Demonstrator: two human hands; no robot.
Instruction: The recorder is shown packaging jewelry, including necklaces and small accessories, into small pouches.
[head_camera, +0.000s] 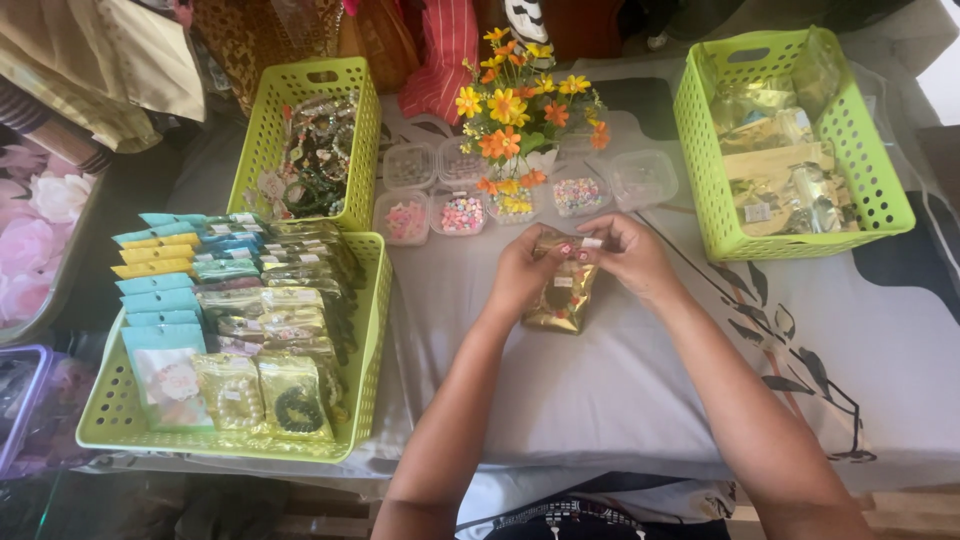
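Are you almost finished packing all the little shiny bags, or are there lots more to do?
Many look done: rows of filled gold and blue pouches stand in the near lime-green plastic basket. In hand now: the left hand and right hand pinch the top of one small gold foil pouch. Likely left: loose gold pouches in the right-hand green basket, and small clear tubs of coloured beads.

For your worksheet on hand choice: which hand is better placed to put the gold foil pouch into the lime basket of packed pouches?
Probably the left hand: it grips the gold foil pouch and is nearer that lime green plastic basket.
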